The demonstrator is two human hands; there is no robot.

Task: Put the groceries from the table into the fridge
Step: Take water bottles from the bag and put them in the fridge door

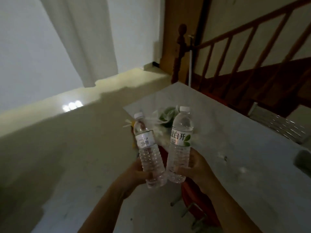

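Note:
I hold two clear water bottles with white caps, upright in front of me, above the left edge of the white table (244,148). My left hand (137,172) grips the slimmer bottle (149,152) near its base. My right hand (196,167) grips the wider bottle (180,142), whose label carries dark characters and a green leaf. Behind the bottles a clear plastic bag with green produce (166,116) lies on the table. Something yellow (133,125) shows at the table's left edge, mostly hidden by the left bottle.
A red stool (198,199) with metal legs stands below my right arm beside the table. A metal chair back (277,121) is at the table's far right. A wooden stair railing (235,47) and a door rise behind. Pale floor (67,165) spreads to the left.

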